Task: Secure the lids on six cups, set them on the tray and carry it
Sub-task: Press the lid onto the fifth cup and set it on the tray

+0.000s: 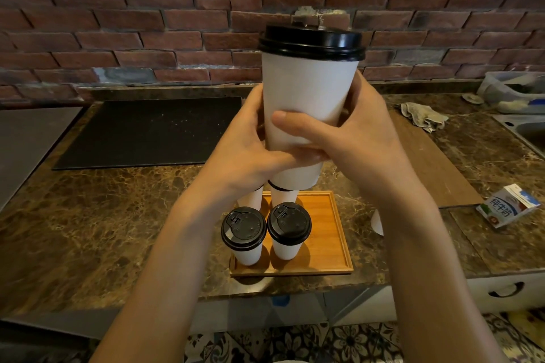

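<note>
Nearest the camera, on the marble counter (118, 215), a wooden tray (330, 233) carries two lidded white cups in front, left cup (246, 234) and right cup (288, 231), with two more cups partly hidden behind them. Above the tray, the left hand (247, 141) and right hand (348, 138) wrap around a raised white cup (306, 91), thumbs across its front, its black lid (311, 40) seated on top. Beyond stands a brick wall (147, 23).
</note>
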{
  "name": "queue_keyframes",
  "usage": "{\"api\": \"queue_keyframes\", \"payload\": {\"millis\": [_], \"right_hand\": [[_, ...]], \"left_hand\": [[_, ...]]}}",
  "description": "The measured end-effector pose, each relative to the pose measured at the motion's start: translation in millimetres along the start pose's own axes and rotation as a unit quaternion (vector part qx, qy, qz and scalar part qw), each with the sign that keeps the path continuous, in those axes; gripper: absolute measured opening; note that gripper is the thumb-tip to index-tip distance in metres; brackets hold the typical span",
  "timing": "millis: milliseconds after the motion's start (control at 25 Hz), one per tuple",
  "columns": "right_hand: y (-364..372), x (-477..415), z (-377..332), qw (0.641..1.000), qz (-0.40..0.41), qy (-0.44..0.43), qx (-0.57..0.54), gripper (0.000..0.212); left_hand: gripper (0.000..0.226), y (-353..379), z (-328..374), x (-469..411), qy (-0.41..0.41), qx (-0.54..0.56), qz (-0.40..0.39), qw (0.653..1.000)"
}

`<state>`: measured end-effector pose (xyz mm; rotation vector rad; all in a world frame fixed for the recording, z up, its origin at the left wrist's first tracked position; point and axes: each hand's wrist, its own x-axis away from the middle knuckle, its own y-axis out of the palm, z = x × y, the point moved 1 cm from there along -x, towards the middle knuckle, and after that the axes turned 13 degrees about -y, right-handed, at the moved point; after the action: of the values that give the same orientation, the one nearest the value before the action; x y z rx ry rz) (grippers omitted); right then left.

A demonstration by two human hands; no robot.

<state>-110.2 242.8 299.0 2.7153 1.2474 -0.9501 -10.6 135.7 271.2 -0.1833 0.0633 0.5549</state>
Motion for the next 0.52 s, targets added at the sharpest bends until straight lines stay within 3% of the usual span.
{"api": "queue_keyframes", "payload": {"millis": [240, 520], "right_hand": [[-6.3, 0.0, 4.4, 0.997, -0.039, 0.014, -0.064, 0.064], [-7.4, -0.9, 2.2, 0.997, -0.050, 0.007, -0.056, 0.062]], "left_hand": [[0.085, -2.6, 1.5, 4.5, -0.011, -0.004, -0.022, 1.000], [0.089, -2.8, 3.4, 4.3, 0.000, -0.017, 0.004, 1.000]]}}
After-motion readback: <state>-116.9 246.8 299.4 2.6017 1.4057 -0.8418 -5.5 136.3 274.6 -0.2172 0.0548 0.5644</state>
